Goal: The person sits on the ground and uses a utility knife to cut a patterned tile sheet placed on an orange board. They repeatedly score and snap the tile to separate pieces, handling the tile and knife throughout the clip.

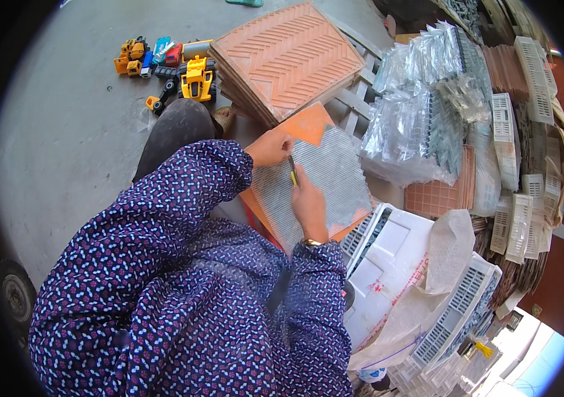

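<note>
A grey, finely ribbed sheet point(325, 178) lies at a tilt on an orange board point(308, 123) in front of me. The board shows past the sheet at its far corner and along its edges. My right hand point(310, 206) is closed around a slim tool point(293, 171) with a dark end and a yellow part, its tip pointing away from me over the sheet. Close to that tip, my left hand point(271, 147) is above the sheet's far left edge with its fingers pinched together. Whatever is between those fingers is too small to make out.
Beyond the sheet stands a stack of orange ridged boards point(288, 59). Toy trucks point(197, 81) are on the floor at far left. Plastic-wrapped bundles point(411, 112) sit to the right, near a white box point(388, 264) and slotted white crates point(460, 311). A wheel point(16, 294) shows at left.
</note>
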A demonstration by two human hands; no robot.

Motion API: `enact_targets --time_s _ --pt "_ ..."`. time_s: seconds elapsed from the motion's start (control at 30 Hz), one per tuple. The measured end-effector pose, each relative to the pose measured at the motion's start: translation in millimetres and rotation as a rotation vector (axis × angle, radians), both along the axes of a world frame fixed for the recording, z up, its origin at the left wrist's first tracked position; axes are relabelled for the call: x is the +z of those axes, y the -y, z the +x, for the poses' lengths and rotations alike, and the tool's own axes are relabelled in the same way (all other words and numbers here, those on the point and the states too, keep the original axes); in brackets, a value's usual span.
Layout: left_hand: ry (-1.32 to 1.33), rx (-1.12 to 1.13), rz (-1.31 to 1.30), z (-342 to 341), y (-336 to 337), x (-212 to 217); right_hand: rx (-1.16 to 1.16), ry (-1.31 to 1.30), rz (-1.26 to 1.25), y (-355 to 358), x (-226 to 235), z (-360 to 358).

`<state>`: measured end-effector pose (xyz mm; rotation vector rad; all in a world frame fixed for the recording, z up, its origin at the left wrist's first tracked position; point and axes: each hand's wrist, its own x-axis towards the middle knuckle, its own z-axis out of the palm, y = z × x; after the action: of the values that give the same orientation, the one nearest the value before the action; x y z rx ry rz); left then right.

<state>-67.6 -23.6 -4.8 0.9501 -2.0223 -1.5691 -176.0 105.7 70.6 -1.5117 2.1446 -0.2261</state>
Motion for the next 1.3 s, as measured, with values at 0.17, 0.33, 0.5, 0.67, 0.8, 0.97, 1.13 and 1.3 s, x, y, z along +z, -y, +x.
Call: enact_targets --time_s 0.17,0.33,0.5,0.67,0.8,0.97,1.13,1.3 --pt "0.021 0.029 0.055 1.1 -1.4 0.3 0.091 -0.059 -0.114 -0.7 -2.7 0.4" --pt "0.012 0.077 0.026 1.3 -3.2 1.6 0.077 -0.106 -0.001 2.5 3.1 4.0" --pt "0.000 0.067 0.032 1.3 -3.8 2.4 0.088 -0.058 -0.073 -4.7 -12.1 -3.3" --pt "-0.015 0.046 0.120 2.4 -3.7 0.5 -0.089 0.266 0.026 -2.6 -18.3 -8.8" --pt "-0.047 0.070 0.097 -0.1 -3.1 -3.8 -0.346 0.597 0.177 4.8 1.3 -4.1" --pt "0.012 0.076 0.080 0.8 -5.0 0.4 -0.389 0.653 0.123 -8.6 1.8 6.8" --pt "-0.041 0.061 0.115 0.0 -0.8 -5.5 -0.499 0.783 -0.007 -6.6 -16.3 21.1" --pt "-0.080 0.018 0.228 3.6 2.3 -14.2 -0.469 0.795 -0.020 -24.1 -22.0 39.0"
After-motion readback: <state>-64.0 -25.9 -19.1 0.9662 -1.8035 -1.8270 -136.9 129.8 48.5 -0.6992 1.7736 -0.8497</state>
